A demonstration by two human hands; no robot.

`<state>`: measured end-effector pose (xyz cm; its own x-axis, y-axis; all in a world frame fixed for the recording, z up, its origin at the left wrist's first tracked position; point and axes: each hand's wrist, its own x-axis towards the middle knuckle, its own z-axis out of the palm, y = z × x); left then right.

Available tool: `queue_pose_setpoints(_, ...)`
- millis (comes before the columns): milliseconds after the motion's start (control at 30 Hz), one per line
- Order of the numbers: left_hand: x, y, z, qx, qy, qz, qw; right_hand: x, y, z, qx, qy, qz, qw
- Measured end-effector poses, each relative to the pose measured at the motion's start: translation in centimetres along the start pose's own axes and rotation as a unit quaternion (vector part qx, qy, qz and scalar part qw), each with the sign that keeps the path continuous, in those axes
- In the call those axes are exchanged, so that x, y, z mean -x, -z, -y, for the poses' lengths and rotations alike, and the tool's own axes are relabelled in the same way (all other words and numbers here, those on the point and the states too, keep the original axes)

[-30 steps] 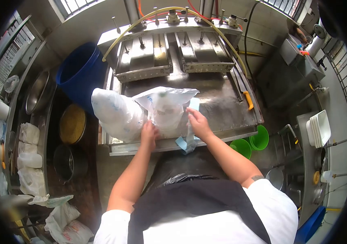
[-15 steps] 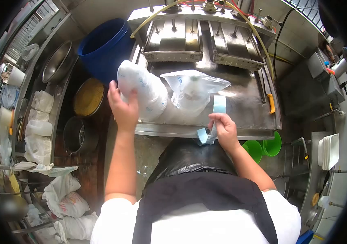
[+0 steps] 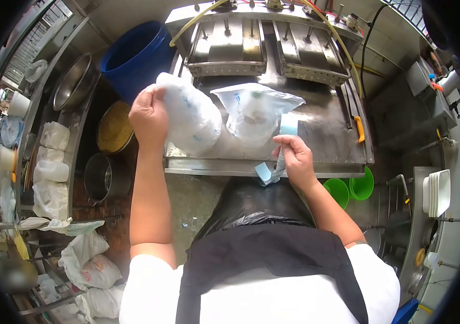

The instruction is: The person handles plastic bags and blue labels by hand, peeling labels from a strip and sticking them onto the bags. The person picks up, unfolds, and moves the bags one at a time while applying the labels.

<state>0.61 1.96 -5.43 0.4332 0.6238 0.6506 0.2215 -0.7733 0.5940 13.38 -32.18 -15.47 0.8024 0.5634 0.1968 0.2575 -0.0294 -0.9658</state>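
Left hand: closed over the left end of a filled white bag, gripping it; bag lies on its side at the left part of the steel table.
Right hand: fingers pinched shut on a pale blue strip, held at the near table edge; strip's lower end curls below the hand.
Open bag: clear plastic, mouth spread, standing just right of the filled bag, touching it.
Far side: two metal press trays.
Right of table: orange-handled knife.
Far left: blue barrel.
Near right, below table: green buckets.
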Motion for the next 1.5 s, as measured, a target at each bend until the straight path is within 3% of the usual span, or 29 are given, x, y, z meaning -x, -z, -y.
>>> queue_pose_setpoints(67, -0.6, 0.4, -1.4, 0.006, 0.013, -0.022, 1.000, 0.2, 0.1, 0.1, -0.001, -0.006, -0.004, 1.000)
queue_pose_setpoints(167, -2.1, 0.7, -1.8, -0.022, -0.097, -0.089, 0.991, 0.2, 0.3, 0.0, 0.008, 0.003, -0.007, 1.000)
queue_pose_setpoints(267, -3.3, 1.6, -1.4, -0.066, -0.045, -0.032, 0.996, 0.4, 0.5, 0.5, 0.001, -0.014, -0.010, 1.000)
queue_pose_setpoints(300, -3.9, 2.1, -2.1, -0.044, -0.119, -0.099, 0.987, 0.4, 0.6, 0.6, 0.002, -0.016, -0.014, 1.000)
queue_pose_setpoints(333, -4.5, 2.8, -2.8, -0.052, -0.122, -0.146, 0.980, 0.5, 0.7, 0.6, -0.001, -0.019, -0.012, 1.000)
queue_pose_setpoints(433, -5.2, 3.9, -4.3, -0.039, -0.087, -0.139, 0.986, 0.5, 0.6, 0.6, -0.008, -0.024, -0.011, 1.000)
queue_pose_setpoints(500, -6.8, 4.7, -3.7, -0.107, -0.043, -0.079, 0.990, 0.4, 0.5, 0.9, -0.011, -0.022, -0.010, 1.000)
queue_pose_setpoints(533, -6.5, 4.5, -4.2, -0.005, -0.021, -0.132, 0.991, 0.2, 0.4, 1.4, -0.014, -0.021, -0.009, 1.000)
queue_pose_setpoints(600, -6.6, 4.8, -4.9, 0.023, -0.045, -0.124, 0.991, 0.4, 0.0, 1.8, -0.020, -0.025, -0.011, 0.999)
queue_pose_setpoints(733, -6.7, 3.6, -2.8, -0.050, -0.081, -0.109, 0.990, -0.5, -1.7, 2.9, -0.012, 0.090, -0.056, 0.994)
queue_pose_setpoints(833, -6.2, 3.3, -1.1, 0.043, 0.055, -0.064, 0.996, -1.1, -4.2, 4.5, -0.058, 0.172, -0.046, 0.982)
queue_pose_setpoints(867, -6.2, 3.3, -0.3, 0.042, 0.053, -0.065, 0.996, -1.3, -5.2, 5.0, -0.069, 0.215, -0.021, 0.974)
queue_pose_setpoints(933, -6.3, 3.6, 0.5, 0.279, 0.188, -0.087, 0.938, -2.2, -7.6, 5.6, -0.057, 0.228, 0.007, 0.972)
queue_pose_setpoints(1033, -6.1, 4.2, 2.5, 0.348, 0.230, -0.081, 0.905, -4.8, -12.2, 6.4, 0.036, 0.279, -0.001, 0.960)
queue_pose_setpoints(1100, -5.8, 4.3, 4.1, 0.390, 0.260, -0.064, 0.881, -6.5, -15.2, 7.5, 0.042, 0.176, -0.008, 0.983)
queue_pose_setpoints(1133, -5.6, 4.5, 3.9, 0.389, 0.258, -0.067, 0.882, -7.2, -16.2, 7.8, 0.041, 0.179, -0.006, 0.983)
queue_pose_setpoints(1200, -4.8, 4.6, 3.4, 0.416, 0.286, -0.032, 0.863, -8.7, -17.9, 8.0, -0.006, 0.058, 0.056, 0.997)
queue_pose_setpoints(1267, -5.0, 5.1, 3.8, 0.425, 0.283, -0.025, 0.859, -9.5, -19.6, 6.2, 0.005, 0.085, 0.048, 0.995)
queue_pose_setpoints(1333, -5.7, 5.8, 4.4, 0.338, 0.262, -0.021, 0.904, -9.5, -20.1, 5.3, -0.129, 0.033, 0.056, 0.990)
queue_pose_setpoints(1400, -7.4, 7.6, 3.9, 0.359, 0.250, -0.090, 0.895, -9.6, -20.2, 4.7, -0.159, 0.017, 0.050, 0.986)
queue_pose_setpoints(1467, -9.0, 9.0, 3.6, 0.388, 0.243, -0.135, 0.879, -9.8, -19.5, 4.7, -0.141, -0.113, 0.099, 0.978)
queue_pose_setpoints(1500, -9.3, 9.2, 3.4, 0.389, 0.242, -0.135, 0.878, -9.8, -19.6, 5.0, -0.140, -0.113, 0.099, 0.979)
